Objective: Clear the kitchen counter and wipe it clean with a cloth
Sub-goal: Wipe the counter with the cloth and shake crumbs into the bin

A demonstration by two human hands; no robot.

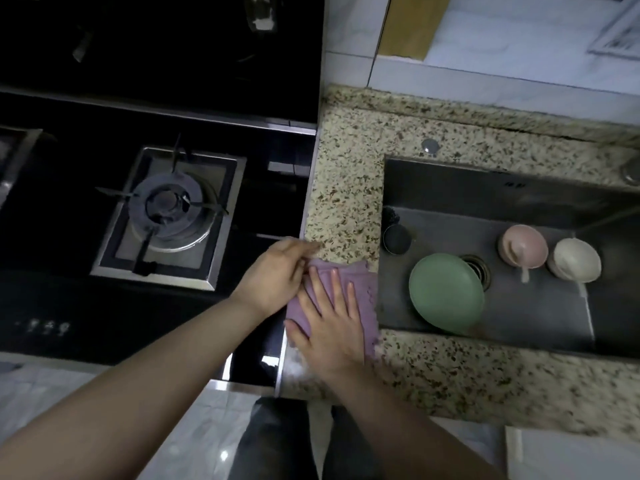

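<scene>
My right hand (330,323) lies flat, fingers straight and spread, pressing a folded purple cloth (360,289) onto the speckled beige granite bench (349,188), on the narrow strip between the black glass gas hob (166,216) and the dark steel sink (519,202). My left hand (277,275) meets the cloth at its left edge, right where the bench joins the hob; its fingers reach forward with slightly blurred tips, and I cannot tell whether they pinch the fabric or merely touch it.

The cloth's far edge is rumpled, and its right side runs close along the sink's rim. A pale wet-looking smear (294,367) shows on the bench just behind my right wrist.

Inside the sink, a round green plate (446,294) leans tilted against the near wall, partly covering the drain (479,266). Beyond it a pink bowl (523,245) and a cream bowl (575,259) sit just beside each other, apparently touching, both tipped on their sides. A small dark round cup-like object (396,239) rests in the sink's left corner; its exact nature is unclear.

On the hob, a single burner (166,202) with a black pan support sits in a square steel tray. White tiled wall (485,46) rises behind the bench.
</scene>
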